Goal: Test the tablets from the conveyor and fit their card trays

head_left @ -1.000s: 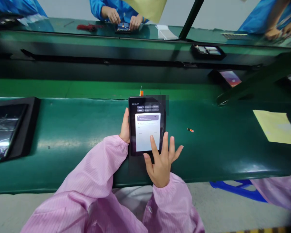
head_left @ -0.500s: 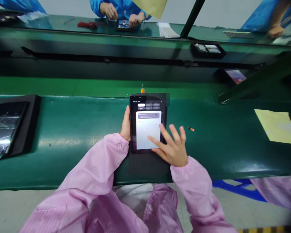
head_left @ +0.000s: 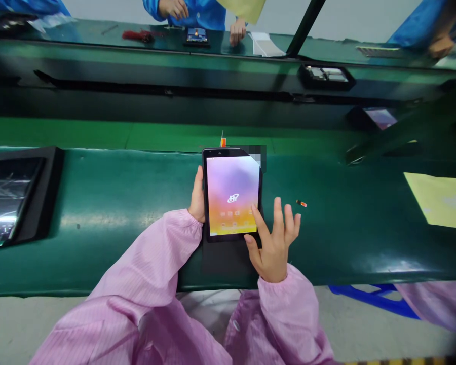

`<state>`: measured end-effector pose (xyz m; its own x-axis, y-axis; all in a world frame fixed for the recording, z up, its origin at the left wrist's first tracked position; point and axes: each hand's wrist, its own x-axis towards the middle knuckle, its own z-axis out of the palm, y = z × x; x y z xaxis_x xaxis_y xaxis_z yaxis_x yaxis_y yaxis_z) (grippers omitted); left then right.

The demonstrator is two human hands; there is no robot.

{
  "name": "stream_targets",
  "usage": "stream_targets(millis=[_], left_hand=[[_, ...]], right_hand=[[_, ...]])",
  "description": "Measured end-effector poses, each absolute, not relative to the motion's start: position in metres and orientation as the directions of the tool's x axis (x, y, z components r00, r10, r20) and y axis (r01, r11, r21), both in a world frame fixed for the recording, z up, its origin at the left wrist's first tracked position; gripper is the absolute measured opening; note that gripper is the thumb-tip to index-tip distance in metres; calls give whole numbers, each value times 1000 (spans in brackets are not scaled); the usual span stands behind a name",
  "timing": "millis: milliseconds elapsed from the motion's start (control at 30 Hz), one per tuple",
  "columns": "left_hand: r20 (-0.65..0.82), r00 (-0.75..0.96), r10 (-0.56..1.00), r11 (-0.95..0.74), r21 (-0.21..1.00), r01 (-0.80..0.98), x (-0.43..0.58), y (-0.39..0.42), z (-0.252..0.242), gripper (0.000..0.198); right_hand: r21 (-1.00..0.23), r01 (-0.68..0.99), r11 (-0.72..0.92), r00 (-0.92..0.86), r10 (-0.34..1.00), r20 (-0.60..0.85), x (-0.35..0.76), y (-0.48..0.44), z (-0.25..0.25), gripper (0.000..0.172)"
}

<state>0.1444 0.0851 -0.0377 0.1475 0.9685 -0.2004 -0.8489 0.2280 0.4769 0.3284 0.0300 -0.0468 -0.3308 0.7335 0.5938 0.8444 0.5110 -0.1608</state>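
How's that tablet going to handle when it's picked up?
The tablet looks rigid, since the left hand holds it flat by one edge. Its glossy screen is probably slippery and fragile, so a drop could crack it.

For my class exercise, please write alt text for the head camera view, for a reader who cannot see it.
A person in pink sleeves grips a lit tablet in their left hand, with the fingers of their right hand at its lower right corner, over a green workbench. Across the bench, a co-worker in blue sits beside a small device.
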Motion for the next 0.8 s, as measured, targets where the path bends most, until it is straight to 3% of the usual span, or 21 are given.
stream_targets(millis=[200,400,567,633,800], left_hand=[[-229,74,971,193,558,-807,147,86,-36,73],[-251,21,968,175,609,-774,146,87,-40,72],[-202,86,976,190,582,-790,146,87,-39,75],[-199,108,974,204,567,-798,146,87,-39,76],[-216,85,973,193,553,-811,145,88,-41,74]], right_hand=[[-198,897,396,-256,828,500,294,18,-43,63],[-141,745,652,-506,690,517,276,0,-46,55],[-250,866,434,-258,814,520,289,10,-44,54],[-253,885,390,-234,844,484,288,12,-44,58],[-201,772,603,-443,738,510,279,5,-46,52]])
